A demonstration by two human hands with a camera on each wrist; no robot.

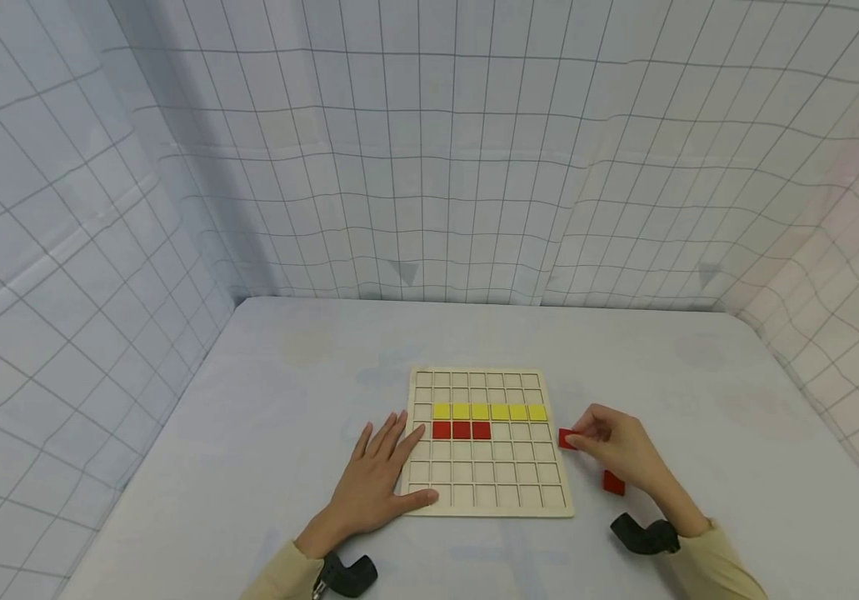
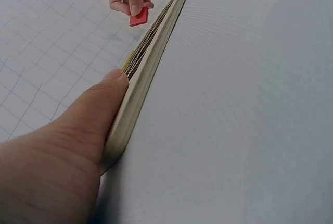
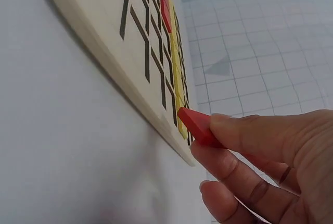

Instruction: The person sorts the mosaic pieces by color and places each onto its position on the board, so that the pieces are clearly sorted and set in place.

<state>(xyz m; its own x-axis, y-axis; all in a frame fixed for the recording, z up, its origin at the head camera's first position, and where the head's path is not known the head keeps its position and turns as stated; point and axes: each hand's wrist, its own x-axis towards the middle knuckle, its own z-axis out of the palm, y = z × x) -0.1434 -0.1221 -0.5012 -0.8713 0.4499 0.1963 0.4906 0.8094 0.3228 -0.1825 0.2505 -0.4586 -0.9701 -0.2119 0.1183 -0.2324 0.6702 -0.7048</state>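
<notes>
A cream grid board [image 1: 474, 497] lies flat on the table, with a row of yellow square tiles [image 1: 479, 412] and, just below it, three red tiles [image 1: 461, 430]. My left hand [image 1: 372, 486] rests over the board's left edge, its fingers spread and straight; in the left wrist view the thumb [image 2: 99, 104] lies along the edge. Just beyond the board's right edge, my right hand [image 1: 616, 440] pinches a red tile [image 3: 200, 126] between thumb and fingers. Another red tile [image 1: 613, 482] lies on the table beneath the right wrist.
The table [image 1: 309, 358] is covered in pale cloth. White curtains with a dark grid pattern [image 1: 444, 167] hang behind it and at both sides. A black wrist mount [image 1: 646, 535] sits on the right wrist, another [image 1: 350, 575] on the left.
</notes>
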